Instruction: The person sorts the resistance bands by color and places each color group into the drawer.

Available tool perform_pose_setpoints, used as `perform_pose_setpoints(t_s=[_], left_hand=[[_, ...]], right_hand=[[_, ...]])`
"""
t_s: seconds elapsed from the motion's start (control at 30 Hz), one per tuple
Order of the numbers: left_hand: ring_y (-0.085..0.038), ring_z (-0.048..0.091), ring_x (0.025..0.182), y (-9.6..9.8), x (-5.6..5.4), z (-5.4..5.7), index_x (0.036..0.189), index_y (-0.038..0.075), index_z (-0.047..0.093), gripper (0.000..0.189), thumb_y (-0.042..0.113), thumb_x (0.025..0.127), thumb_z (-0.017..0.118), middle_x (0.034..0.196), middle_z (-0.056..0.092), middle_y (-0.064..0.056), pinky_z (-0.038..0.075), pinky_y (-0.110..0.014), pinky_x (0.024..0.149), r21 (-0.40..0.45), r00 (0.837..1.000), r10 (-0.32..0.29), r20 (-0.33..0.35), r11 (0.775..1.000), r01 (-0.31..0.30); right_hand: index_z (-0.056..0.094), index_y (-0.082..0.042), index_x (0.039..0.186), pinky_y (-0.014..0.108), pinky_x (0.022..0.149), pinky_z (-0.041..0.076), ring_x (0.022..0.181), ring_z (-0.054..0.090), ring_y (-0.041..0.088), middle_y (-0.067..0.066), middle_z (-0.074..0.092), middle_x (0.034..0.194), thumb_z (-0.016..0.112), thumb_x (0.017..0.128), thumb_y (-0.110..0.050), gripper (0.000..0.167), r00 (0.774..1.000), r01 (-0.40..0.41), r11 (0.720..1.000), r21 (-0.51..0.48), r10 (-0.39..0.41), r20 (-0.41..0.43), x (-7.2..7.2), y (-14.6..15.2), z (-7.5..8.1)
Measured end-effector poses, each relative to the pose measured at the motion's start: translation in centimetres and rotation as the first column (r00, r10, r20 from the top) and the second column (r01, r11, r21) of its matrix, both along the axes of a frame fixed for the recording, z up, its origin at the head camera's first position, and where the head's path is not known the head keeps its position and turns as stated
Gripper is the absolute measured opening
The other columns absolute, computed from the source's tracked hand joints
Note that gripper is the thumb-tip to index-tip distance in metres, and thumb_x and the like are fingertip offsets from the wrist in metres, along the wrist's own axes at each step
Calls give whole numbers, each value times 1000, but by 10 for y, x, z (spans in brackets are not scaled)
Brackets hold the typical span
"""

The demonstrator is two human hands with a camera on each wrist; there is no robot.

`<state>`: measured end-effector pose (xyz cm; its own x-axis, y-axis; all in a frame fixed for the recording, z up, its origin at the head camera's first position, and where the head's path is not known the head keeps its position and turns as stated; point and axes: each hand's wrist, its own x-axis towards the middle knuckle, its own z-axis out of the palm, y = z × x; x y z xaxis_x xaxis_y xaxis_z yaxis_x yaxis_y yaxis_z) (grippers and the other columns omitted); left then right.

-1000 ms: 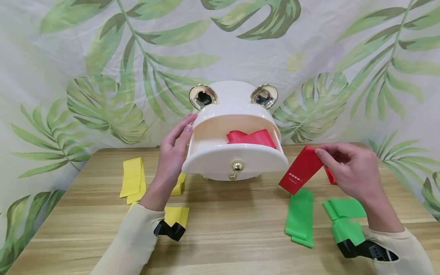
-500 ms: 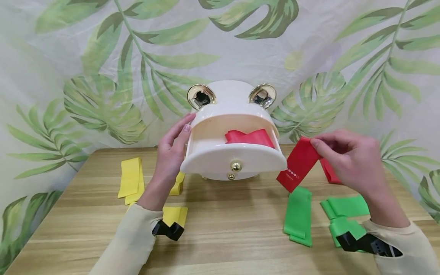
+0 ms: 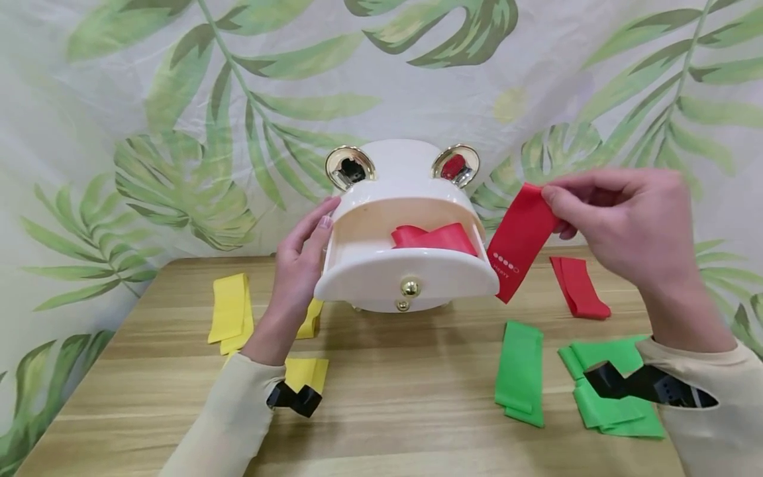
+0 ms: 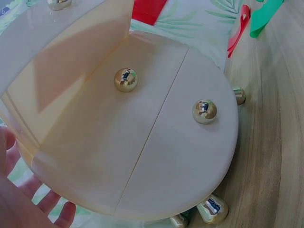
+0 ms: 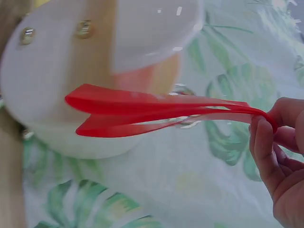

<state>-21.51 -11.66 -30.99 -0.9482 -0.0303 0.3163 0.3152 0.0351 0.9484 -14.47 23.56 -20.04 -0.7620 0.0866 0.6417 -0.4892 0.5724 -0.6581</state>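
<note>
A white frog-shaped drawer box (image 3: pixel 405 165) with gold-rimmed eyes stands at the back middle of the table, its top drawer (image 3: pixel 369 275) pulled out. Inside the drawer lies a folded red resistance band (image 3: pixel 438 238). My left hand (image 3: pixel 301 255) rests along the box's left side, fingers extended; the left wrist view shows its fingertips (image 4: pixel 66 216) at the box's edge. Between thumb and fingers, my right hand (image 3: pixel 626 222) pinches one end of another folded red resistance band (image 3: pixel 521 245), printed "Heavy" with dots. This band hangs tilted in the air, its lower end right at the drawer's right edge.
Another red band (image 3: pixel 578 287) lies on the table at the right. Green bands (image 3: pixel 520 374) lie at front right, some partly behind the right wrist camera (image 3: pixel 650 387). Yellow bands (image 3: pixel 229 308) lie on the left, partly behind the left arm. A leaf-patterned cloth (image 3: pixel 286 79) hangs behind.
My right hand has lifted the red band higher off the table, uncovering the red band lying behind it. My left hand stays on the box's side.
</note>
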Motion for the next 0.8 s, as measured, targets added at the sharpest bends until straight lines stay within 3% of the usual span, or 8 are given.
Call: perform_pose_setpoints(t_s=[0.2, 0.47, 0.7, 0.8], left_hand=[[-3, 41, 153, -1, 1, 1, 149, 24, 64, 40, 35, 111, 54, 162, 52, 13, 34, -39, 130, -3, 1000, 0, 2, 1000, 0], [-4, 40, 154, 0, 2, 1, 149, 25, 64, 40, 35, 111, 55, 163, 51, 15, 31, -39, 131, 8, 1000, -5, 4, 1000, 5], [-4, 41, 154, 1, 1, 1, 149, 25, 64, 40, 35, 111, 54, 163, 52, 13, 32, -40, 131, 5, 1000, -8, 4, 1000, 8], [-4, 41, 153, 2, 0, 0, 149, 25, 64, 40, 35, 111, 54, 163, 52, 11, 33, -41, 130, 11, 1000, -10, 4, 1000, 10]], right_hand=[[83, 3, 100, 17, 57, 58, 52, 68, 9, -8, 78, 74, 83, 90, -8, 16, 1000, -11, 995, -101, 11, -3, 0, -8, 29], [80, 12, 91, 23, 56, 59, 49, 67, 18, 8, 77, 70, 86, 85, -7, 21, 988, -145, 955, -260, 127, -87, 0, -35, 58], [80, 12, 85, 24, 55, 59, 49, 66, 18, 8, 76, 67, 81, 85, -2, 14, 957, -271, 918, -289, 225, -183, -8, -60, 65], [81, 10, 87, 24, 55, 59, 51, 68, 17, 5, 77, 70, 79, 87, -3, 13, 954, -282, 924, -257, 240, -182, -14, -72, 65]])
